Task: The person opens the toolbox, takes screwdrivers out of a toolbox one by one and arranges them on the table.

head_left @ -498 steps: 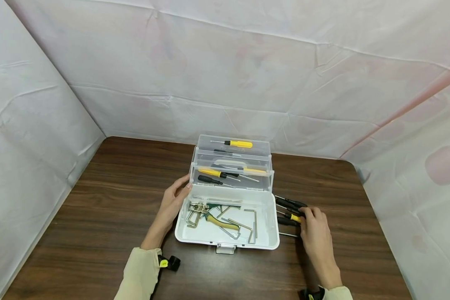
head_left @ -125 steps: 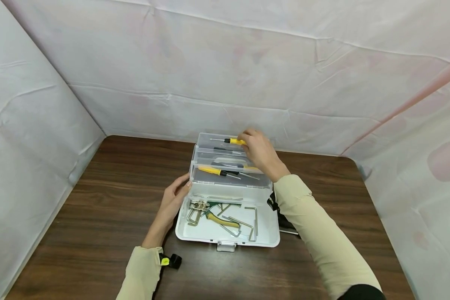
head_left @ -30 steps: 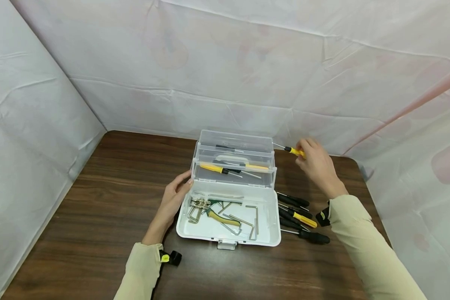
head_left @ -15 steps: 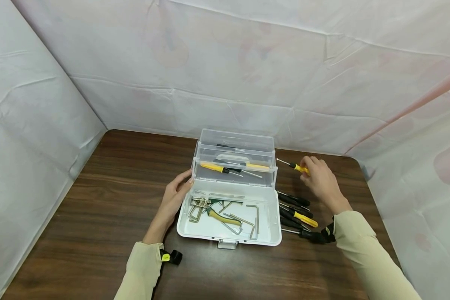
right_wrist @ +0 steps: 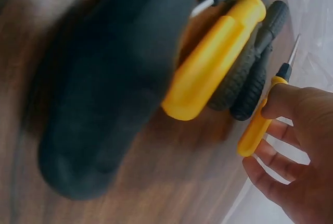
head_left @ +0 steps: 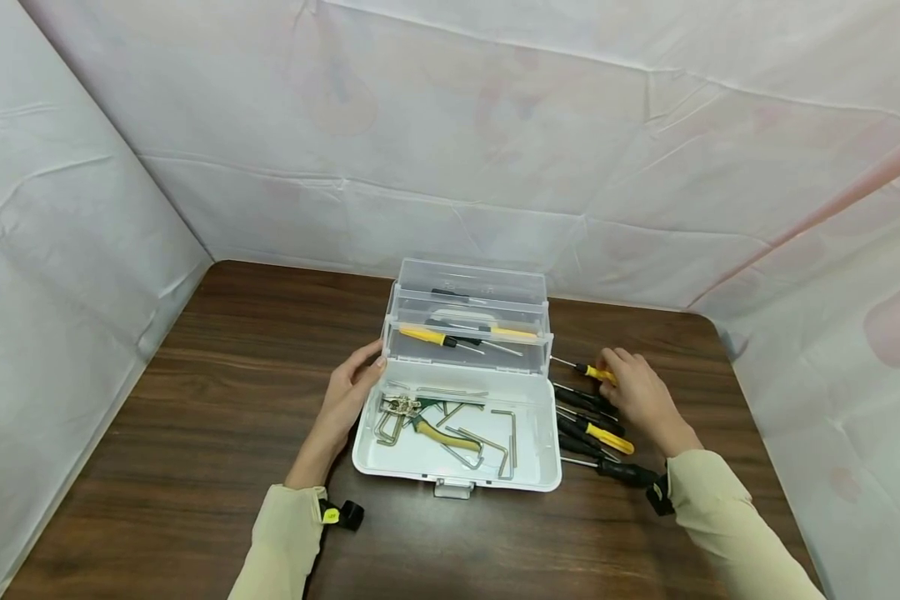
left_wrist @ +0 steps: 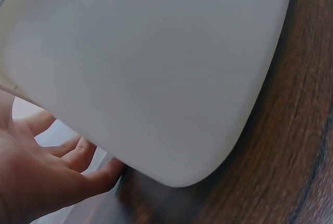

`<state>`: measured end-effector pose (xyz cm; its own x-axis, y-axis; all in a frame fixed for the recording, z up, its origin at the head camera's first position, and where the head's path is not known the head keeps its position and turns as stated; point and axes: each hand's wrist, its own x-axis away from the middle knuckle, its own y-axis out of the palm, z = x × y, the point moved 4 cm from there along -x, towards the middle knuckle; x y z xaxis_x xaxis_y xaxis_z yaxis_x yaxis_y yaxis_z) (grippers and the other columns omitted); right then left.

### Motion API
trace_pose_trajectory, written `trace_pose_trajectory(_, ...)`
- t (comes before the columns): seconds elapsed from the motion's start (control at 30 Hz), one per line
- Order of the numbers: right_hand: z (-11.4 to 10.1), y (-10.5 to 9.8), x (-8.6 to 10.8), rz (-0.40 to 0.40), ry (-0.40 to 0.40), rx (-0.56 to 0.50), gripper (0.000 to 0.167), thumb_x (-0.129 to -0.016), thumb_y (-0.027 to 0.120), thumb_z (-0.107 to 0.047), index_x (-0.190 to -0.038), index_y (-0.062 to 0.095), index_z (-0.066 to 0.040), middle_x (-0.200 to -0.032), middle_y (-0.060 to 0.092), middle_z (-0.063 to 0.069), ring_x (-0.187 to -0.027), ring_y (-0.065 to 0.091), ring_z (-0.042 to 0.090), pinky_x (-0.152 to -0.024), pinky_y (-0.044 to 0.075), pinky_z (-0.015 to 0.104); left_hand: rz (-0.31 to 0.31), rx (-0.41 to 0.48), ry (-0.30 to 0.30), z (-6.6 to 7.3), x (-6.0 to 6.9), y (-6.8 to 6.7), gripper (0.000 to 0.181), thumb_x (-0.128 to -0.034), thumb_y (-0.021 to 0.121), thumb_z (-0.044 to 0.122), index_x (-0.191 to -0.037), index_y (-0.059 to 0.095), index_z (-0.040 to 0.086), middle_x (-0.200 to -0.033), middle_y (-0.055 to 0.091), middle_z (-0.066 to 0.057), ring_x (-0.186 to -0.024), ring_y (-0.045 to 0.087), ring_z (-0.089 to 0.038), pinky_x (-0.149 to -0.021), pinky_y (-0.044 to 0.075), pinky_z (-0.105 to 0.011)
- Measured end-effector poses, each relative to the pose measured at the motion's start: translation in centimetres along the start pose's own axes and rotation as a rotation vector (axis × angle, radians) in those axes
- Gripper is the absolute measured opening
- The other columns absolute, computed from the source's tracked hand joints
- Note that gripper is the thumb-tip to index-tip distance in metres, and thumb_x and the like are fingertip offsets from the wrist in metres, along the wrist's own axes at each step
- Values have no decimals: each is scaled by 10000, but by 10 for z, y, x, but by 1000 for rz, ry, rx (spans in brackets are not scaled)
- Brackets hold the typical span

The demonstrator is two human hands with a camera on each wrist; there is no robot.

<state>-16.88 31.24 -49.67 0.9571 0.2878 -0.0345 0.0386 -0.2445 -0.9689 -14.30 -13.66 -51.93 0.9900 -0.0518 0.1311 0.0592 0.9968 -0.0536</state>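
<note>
My right hand [head_left: 637, 392] pinches a screwdriver [head_left: 591, 372] by its yellow handle, low over the table just right of the toolbox. Its shaft points left towards the box. In the right wrist view, thumb and fingertips are on the handle of this screwdriver [right_wrist: 255, 130]. My left hand [head_left: 348, 400] grips the back left corner of the white toolbox [head_left: 540, 450], whose clear tiered lid [head_left: 480, 271] stands open. In the left wrist view, the fingers [left_wrist: 78, 153] curl behind the box's edge. Pliers [head_left: 450, 438] with green-and-yellow handles and several hex keys [head_left: 513, 433] lie inside.
Several screwdrivers with black or yellow handles lie in a row right of the box, among them a yellow-handled one [head_left: 607, 438] and a black-handled one [head_left: 624, 473]. More screwdrivers [head_left: 427, 336] sit in the lid trays. Cloth walls [head_left: 465, 150] border the wooden table [head_left: 255, 358].
The yellow-handled screwdriver was taken from the lid's top tray and carried right. Over the last second my right hand has lowered it towards the row of screwdrivers. My left hand keeps its place.
</note>
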Motion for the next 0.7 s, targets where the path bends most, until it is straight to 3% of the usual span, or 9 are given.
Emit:
trace_pose_trajectory(0.4, 3, 1, 4, -21, -3, -4, 231, -880, 773, 31, -1058, 643, -38, -1074, 685, 176, -968, 631, 420, -804, 530, 584, -4, -25, 5, 0, 0, 0, 520, -1076, 589, 323, -1561, 494, 160, -1551, 512, -128, -1175, 592, -249, -880, 508, -201)
trace_pose_trajectory(0.7, 5, 0, 5, -40, 17, -17, 195, -943, 732, -34, -1128, 675, -38, -1114, 681, 179, -1034, 637, 425, -841, 537, 591, 6, -72, 4, 1, 0, -1, 520, -1069, 599, 352, -1550, 511, 178, -1572, 501, -97, -1145, 561, -134, -931, 467, -221)
